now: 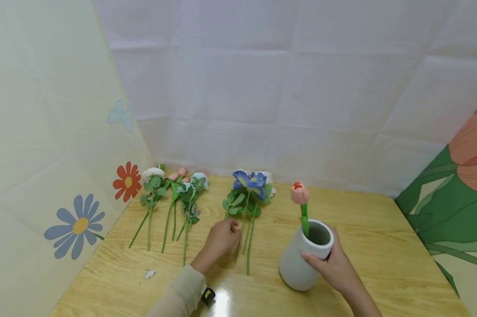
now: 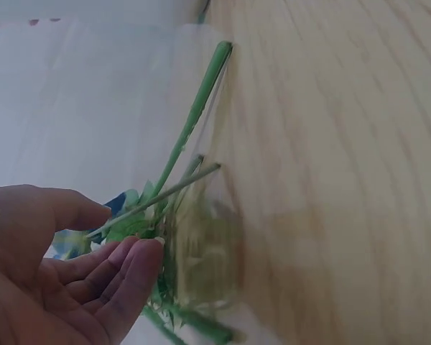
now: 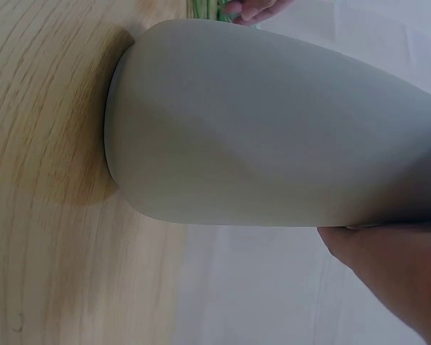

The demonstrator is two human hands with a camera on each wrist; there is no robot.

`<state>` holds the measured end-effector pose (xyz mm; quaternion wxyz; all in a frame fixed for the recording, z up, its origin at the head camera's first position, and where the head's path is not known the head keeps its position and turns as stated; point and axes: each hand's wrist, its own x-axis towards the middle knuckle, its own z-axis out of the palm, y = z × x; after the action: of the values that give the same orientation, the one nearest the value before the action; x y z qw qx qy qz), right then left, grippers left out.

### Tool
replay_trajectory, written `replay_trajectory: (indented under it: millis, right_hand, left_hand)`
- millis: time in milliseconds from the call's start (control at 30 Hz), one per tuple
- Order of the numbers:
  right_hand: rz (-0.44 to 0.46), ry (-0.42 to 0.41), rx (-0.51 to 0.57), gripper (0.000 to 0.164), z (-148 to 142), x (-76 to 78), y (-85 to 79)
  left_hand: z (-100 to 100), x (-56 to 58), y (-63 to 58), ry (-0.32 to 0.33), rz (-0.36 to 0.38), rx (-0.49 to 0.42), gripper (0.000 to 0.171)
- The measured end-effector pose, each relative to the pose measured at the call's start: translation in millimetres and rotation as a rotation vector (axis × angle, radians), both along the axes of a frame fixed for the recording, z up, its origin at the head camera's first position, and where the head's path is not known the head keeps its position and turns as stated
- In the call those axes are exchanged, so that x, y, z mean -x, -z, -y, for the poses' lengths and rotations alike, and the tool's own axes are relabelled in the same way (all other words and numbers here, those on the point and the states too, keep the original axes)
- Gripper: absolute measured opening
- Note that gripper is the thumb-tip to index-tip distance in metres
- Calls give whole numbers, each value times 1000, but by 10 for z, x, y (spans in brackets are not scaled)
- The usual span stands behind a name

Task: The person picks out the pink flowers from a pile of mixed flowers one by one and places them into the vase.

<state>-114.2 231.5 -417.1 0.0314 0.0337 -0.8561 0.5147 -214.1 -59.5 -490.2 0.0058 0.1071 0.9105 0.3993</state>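
Note:
My right hand (image 1: 337,266) grips a white vase (image 1: 299,262) near its rim, thumb in front and fingers hidden behind. A pink tulip (image 1: 299,193) stands in the vase, its bloom above the rim. In the right wrist view the vase (image 3: 258,129) has its base at the wooden table. Left of it, my left hand (image 1: 222,237) is at the stems of a bunch with a blue flower (image 1: 251,182) and green leaves. A thin stem (image 2: 169,192) passes between the parted thumb and fingers in the left wrist view.
Farther left on the table (image 1: 361,229) lie a white flower (image 1: 153,173), pink tulips (image 1: 174,177) and pale blue flowers (image 1: 200,179), stems toward me. A small white scrap (image 1: 149,274) lies near the front left. Cloth walls (image 1: 238,88) stand behind and at both sides.

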Motion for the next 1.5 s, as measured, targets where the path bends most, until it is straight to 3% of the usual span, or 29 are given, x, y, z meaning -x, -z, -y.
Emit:
replay_trajectory:
  millis: [233, 667, 900, 1500]
  right_hand:
    - [-3, -8, 4, 87, -3, -2, -6]
    - [29, -17, 30, 89, -15, 11, 23]
    - [32, -16, 21, 89, -16, 12, 16]
    - [2, -17, 7, 87, -22, 13, 24]
  left_hand:
    - [167, -20, -132, -32, 3, -35, 31]
    - [415, -26, -241, -131, -41, 87, 33]
    - [571, -32, -241, -185, -72, 168, 33]
    - [899, -58, -200, -246, -47, 202, 38]
